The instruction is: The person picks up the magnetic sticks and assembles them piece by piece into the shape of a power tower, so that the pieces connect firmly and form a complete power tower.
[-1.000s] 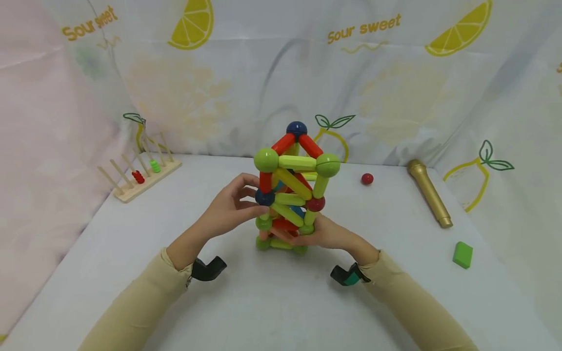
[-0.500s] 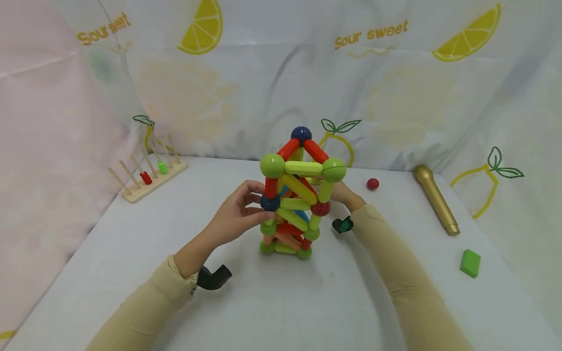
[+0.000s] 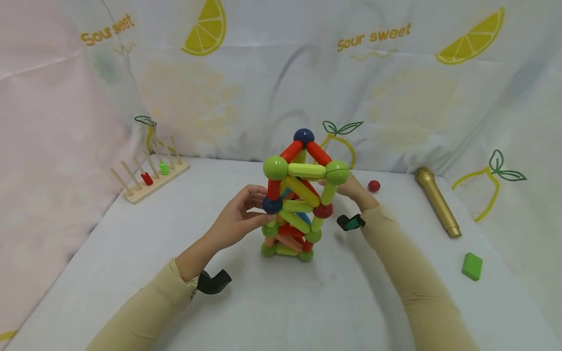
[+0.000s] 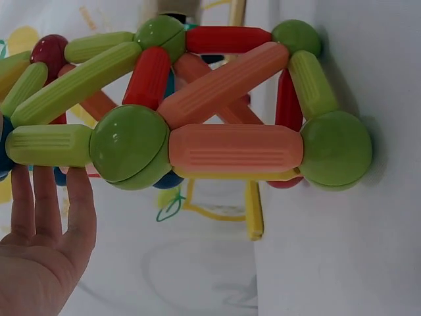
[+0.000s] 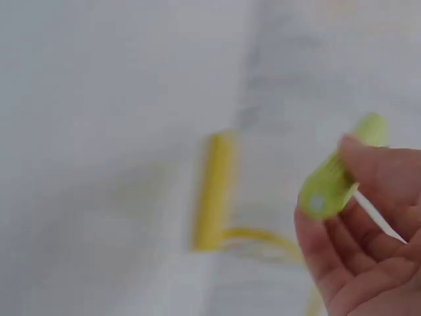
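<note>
A tall tower of magnetic sticks and balls (image 3: 297, 206) stands upright on the white table, topped by a dark blue ball (image 3: 304, 137). My left hand (image 3: 240, 214) holds its left side, with the thumb near the lower blue ball (image 3: 272, 205). In the left wrist view, three fingertips touch a yellow-green stick (image 4: 49, 145) of the tower. Behind the tower's upper right, partly hidden by it, is my right hand (image 3: 353, 189). The right wrist view shows it pinching a loose yellow-green magnetic stick (image 5: 342, 172) between thumb and fingers.
A wooden peg rack (image 3: 158, 181) with red and green beads stands at the back left. To the right lie a red ball (image 3: 374, 185), a gold toy microphone (image 3: 438, 202) and a green block (image 3: 472, 266). A yellow bar (image 5: 214, 191) lies near the back curtain.
My right hand has left the tower's lower right side and moved up and back behind it, then slightly right. The left hand keeps its place on the tower.
</note>
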Demonstrator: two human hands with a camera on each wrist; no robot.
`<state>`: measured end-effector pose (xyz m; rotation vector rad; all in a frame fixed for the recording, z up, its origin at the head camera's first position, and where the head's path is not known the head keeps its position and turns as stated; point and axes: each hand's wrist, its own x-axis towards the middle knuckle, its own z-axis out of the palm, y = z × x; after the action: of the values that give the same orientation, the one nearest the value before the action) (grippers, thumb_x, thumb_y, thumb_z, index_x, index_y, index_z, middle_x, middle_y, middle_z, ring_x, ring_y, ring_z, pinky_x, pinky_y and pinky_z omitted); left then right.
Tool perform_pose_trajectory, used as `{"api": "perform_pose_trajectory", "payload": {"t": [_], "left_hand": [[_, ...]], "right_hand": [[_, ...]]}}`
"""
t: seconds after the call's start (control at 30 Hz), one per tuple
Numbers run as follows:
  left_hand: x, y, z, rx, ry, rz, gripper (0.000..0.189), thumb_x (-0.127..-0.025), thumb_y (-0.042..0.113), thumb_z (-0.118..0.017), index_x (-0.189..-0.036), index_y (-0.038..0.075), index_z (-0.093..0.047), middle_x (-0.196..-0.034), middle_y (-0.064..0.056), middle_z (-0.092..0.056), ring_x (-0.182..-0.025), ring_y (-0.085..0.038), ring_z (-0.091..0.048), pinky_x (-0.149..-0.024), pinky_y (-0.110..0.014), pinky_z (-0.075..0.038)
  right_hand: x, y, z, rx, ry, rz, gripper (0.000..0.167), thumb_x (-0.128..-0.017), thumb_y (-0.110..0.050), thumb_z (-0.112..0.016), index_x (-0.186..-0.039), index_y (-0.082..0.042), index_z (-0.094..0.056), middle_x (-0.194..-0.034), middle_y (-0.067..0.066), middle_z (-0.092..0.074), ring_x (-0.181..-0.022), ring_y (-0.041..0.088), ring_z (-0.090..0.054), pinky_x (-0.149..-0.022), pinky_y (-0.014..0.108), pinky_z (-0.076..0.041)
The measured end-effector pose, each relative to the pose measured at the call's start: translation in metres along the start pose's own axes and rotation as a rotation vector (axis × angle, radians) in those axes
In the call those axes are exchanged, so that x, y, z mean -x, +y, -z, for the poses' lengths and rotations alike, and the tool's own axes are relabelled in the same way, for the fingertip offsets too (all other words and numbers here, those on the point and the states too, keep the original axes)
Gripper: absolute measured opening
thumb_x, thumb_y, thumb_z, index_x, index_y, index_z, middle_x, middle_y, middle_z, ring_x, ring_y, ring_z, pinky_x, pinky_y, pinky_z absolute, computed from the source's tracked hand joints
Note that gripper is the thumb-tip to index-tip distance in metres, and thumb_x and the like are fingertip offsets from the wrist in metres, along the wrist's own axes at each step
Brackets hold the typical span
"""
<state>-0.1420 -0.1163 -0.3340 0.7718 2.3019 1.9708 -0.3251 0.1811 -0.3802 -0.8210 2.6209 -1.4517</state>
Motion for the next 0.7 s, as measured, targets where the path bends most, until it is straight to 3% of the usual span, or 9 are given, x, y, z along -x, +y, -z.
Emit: {"api": "perform_pose_trajectory", "payload": {"t": [0.07, 0.2, 0.33, 0.47, 0.6, 0.7], "left_hand": [[0.001, -0.001, 0.001, -0.007, -0.001, 0.007, 0.044, -0.085, -0.001, -0.064, -0.123, 0.004, -0.044, -0.115, -0.015, -0.052, -0.103, -0.027, -0.056, -0.083, -0.031, -0.05], [0.004, 0.001, 0.002, -0.016, -0.001, 0.013, 0.044, -0.085, -0.001, -0.065, -0.123, 0.005, -0.044, -0.114, -0.015, -0.052, -0.102, -0.027, -0.056, -0.083, -0.032, -0.05], [0.005, 0.002, 0.002, -0.022, -0.009, 0.005, 0.044, -0.085, -0.001, -0.064, -0.124, 0.005, -0.043, -0.115, -0.015, -0.052, -0.103, -0.028, -0.055, -0.083, -0.032, -0.05], [0.003, 0.001, 0.002, -0.023, -0.013, -0.003, 0.044, -0.086, -0.001, -0.063, -0.124, 0.004, -0.042, -0.116, -0.015, -0.051, -0.103, -0.027, -0.055, -0.083, -0.031, -0.05], [0.003, 0.001, 0.001, -0.012, -0.013, -0.007, 0.044, -0.086, -0.002, -0.063, -0.124, 0.004, -0.042, -0.115, -0.015, -0.052, -0.103, -0.027, -0.055, -0.083, -0.031, -0.05], [0.002, 0.001, 0.001, -0.005, -0.014, -0.009, 0.043, -0.086, -0.002, -0.062, -0.124, 0.004, -0.042, -0.114, -0.015, -0.052, -0.102, -0.027, -0.055, -0.083, -0.031, -0.05]], "right_hand": [[0.009, -0.062, 0.011, -0.12, 0.033, -0.013, 0.03, -0.086, -0.004, -0.061, -0.112, 0.008, -0.053, -0.095, 0.009, -0.055, -0.086, 0.02, -0.053, -0.079, 0.033, -0.046], [0.011, -0.137, 0.029, -0.366, 0.109, 0.204, 0.031, -0.088, 0.004, -0.058, -0.119, 0.005, -0.054, -0.097, 0.005, -0.061, -0.09, 0.016, -0.061, -0.082, 0.026, -0.049], [0.013, -0.188, 0.039, -0.399, 0.099, 0.493, 0.03, -0.085, 0.008, -0.06, -0.114, 0.002, -0.059, -0.096, 0.012, -0.065, -0.088, 0.025, -0.065, -0.08, 0.031, -0.051], [0.012, -0.209, 0.038, -0.314, 0.003, 0.647, 0.03, -0.082, 0.008, -0.064, -0.111, 0.008, -0.059, -0.095, 0.016, -0.066, -0.088, 0.029, -0.064, -0.079, 0.034, -0.052], [0.012, -0.214, 0.035, -0.211, -0.062, 0.666, 0.027, -0.082, 0.006, -0.066, -0.108, 0.012, -0.058, -0.094, 0.013, -0.065, -0.088, 0.026, -0.064, -0.08, 0.033, -0.051], [0.012, -0.211, 0.036, -0.209, -0.09, 0.647, 0.03, -0.082, 0.0, -0.068, -0.109, 0.009, -0.059, -0.097, 0.012, -0.064, -0.091, 0.026, -0.063, -0.083, 0.034, -0.05]]}}
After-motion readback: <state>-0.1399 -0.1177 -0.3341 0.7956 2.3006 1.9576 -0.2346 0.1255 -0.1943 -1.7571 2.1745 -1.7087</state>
